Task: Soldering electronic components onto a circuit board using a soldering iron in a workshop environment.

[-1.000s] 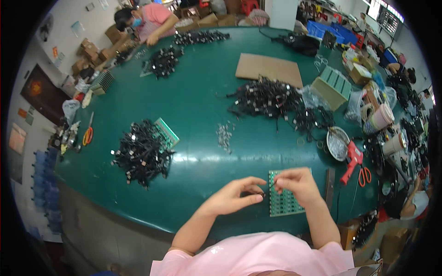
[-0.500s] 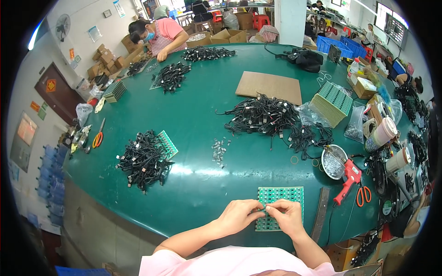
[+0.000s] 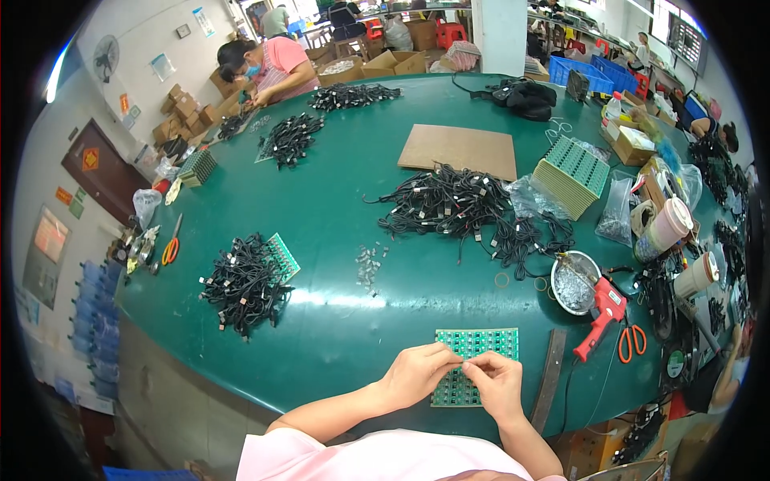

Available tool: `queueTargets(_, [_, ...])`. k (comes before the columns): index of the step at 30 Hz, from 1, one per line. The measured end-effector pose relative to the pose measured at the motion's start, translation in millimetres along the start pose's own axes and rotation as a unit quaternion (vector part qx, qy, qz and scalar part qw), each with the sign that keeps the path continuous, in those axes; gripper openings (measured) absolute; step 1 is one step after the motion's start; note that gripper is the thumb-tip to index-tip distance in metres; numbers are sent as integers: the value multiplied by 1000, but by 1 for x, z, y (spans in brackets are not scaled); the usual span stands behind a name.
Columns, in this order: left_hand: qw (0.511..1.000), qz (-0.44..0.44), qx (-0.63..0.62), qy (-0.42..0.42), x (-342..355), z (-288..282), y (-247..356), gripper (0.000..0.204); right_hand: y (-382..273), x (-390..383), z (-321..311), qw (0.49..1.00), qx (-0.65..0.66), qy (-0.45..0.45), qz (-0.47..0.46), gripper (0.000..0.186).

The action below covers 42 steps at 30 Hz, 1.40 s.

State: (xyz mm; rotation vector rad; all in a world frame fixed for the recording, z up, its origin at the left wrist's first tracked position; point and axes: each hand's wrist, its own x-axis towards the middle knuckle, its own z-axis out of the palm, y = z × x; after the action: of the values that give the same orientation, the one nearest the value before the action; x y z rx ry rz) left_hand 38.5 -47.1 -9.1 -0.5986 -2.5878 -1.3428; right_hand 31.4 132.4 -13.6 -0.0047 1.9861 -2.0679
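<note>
At the near edge of the green table [image 3: 337, 180], a green circuit-board panel [image 3: 489, 340] is being partly covered by both hands. From the left hand [image 3: 414, 375], the panel is being seen at three o'clock; from the right hand [image 3: 499, 386], at ten o'clock, just under the fingers. In each hand, thumb and forefinger are being pressed together in a closed pinch, the two pinches meeting over the panel; whether anything small is being gripped cannot be told. From that meeting point, a dark bar [image 3: 549, 381] is being shown at three o'clock, a red glue gun [image 3: 603, 317] at two, and a heap of black cables [image 3: 245, 280] at ten.
</note>
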Motion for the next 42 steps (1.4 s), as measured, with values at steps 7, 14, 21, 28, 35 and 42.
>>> queueTargets(7, [968,-79,-163,-172,1,-24,-3,12,-20,-5,-17,977,-103,-162,-88,2])
queueTargets(14, [993,5,-89,-81,-1,-14,-6,14,-10,-2,-16,991,-32,-113,63,8])
queueTargets(21, [969,-118,-181,-121,-2,-18,-7,13,-21,-3,-3,980,-143,-94,-104,11])
queueTargets(28, [956,-144,-224,-121,-2,-16,-2,15,-21,-5,-7,984,-159,-73,-45,9])
queueTargets(35, [923,-173,-290,-186,-4,-19,-15,16,-11,-3,-8,992,-65,-105,-14,6])
queueTargets(42, [800,-245,-525,-157,-10,-2,-27,21,-8,0,1,997,54,-45,39,6])
